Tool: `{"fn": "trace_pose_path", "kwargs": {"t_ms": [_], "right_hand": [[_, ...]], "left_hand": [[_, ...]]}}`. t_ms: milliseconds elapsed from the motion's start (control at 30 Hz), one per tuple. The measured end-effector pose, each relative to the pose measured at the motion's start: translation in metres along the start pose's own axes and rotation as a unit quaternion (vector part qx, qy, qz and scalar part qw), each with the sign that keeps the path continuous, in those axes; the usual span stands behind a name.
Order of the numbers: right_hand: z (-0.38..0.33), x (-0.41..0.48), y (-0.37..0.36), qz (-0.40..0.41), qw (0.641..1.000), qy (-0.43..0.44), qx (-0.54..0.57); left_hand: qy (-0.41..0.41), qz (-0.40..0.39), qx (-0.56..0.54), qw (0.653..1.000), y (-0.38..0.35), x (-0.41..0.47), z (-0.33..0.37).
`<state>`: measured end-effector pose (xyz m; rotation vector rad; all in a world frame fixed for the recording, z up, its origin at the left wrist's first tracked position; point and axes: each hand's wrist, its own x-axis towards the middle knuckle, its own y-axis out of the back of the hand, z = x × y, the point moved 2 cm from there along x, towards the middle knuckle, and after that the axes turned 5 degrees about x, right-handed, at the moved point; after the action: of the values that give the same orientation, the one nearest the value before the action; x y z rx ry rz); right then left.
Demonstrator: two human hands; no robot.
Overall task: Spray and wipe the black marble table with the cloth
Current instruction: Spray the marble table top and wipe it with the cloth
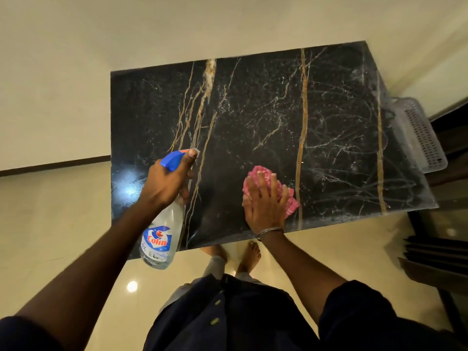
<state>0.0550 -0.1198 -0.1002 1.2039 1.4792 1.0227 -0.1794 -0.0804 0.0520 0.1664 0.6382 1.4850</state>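
Near the table [329,153] front edge, right hand [264,201] flattens cloth [288,201]; left hand [167,181] grips bottle [162,236].

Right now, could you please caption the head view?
Left hand holds a spray bottle over the black marble table; right hand presses a pink cloth on it.

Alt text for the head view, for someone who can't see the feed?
From above: the right hand presses a pink cloth flat near the front edge of a black marble table, while the left hand grips a clear spray bottle over the tabletop. A pale perforated tray lies at the table's right end.
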Motion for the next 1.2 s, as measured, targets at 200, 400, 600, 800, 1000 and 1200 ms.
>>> {"fn": "trace_pose_path", "kwargs": {"t_ms": [200, 400, 600, 800, 1000, 1200], "right_hand": [[-0.08, -0.022, -0.023, -0.04, 0.992, 0.12, 0.03], [-0.128, -0.035, -0.038, -0.075, 0.967, 0.243, 0.025], [-0.085, -0.035, -0.035, -0.083, 0.949, 0.302, 0.002], [0.025, -0.041, -0.004, -0.047, 0.979, 0.2, -0.016], [0.116, -0.039, 0.02, -0.038, 0.993, 0.1, -0.054], [0.101, -0.036, 0.02, -0.031, 0.998, 0.034, -0.035]], "left_hand": [[0.009, 0.026, 0.028, 0.999, 0.003, 0.001, -0.007], [0.018, 0.053, 0.053, 0.997, 0.003, 0.0, -0.007], [0.02, 0.021, 0.05, 0.998, -0.008, -0.001, -0.004], [-0.001, -0.002, 0.044, 0.999, -0.028, -0.005, 0.024], [-0.03, -0.014, 0.038, 0.999, -0.049, -0.003, 0.043], [-0.039, -0.017, 0.03, 0.999, -0.055, 0.003, 0.048]]}}
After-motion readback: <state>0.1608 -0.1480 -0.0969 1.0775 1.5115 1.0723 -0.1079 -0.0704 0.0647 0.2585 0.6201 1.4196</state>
